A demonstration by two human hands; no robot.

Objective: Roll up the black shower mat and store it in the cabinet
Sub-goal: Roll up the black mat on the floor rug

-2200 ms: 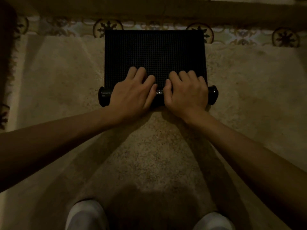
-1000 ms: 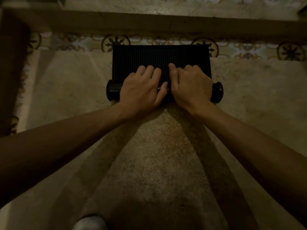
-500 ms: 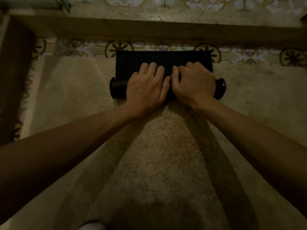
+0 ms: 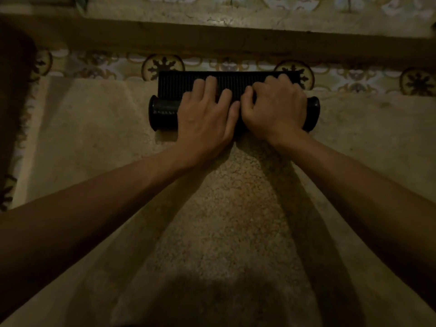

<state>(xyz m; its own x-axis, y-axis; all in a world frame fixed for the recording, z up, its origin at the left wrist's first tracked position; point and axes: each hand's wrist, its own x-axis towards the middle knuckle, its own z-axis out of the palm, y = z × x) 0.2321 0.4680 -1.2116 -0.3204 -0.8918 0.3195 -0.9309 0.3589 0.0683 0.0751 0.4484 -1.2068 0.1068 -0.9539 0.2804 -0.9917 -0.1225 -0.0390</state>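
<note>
The black shower mat (image 4: 174, 84) lies on the speckled floor, most of it wound into a thick roll (image 4: 164, 114) with only a narrow ribbed strip still flat beyond it. My left hand (image 4: 206, 114) presses on the roll left of centre, fingers stretched onto the flat strip. My right hand (image 4: 276, 109) grips the roll right of centre with fingers curled over it. The roll's ends stick out past both hands. No cabinet is in view.
A band of patterned tiles (image 4: 417, 82) runs just beyond the mat, then a dark raised ledge (image 4: 212, 38) across the top. A dark shape (image 4: 14, 102) stands at the left edge. Bare speckled floor (image 4: 224, 220) stretches toward me.
The roll has moved away from me and grown thicker. The flat part of the mat has shrunk to a narrow strip. Both hands travelled forward with the roll.
</note>
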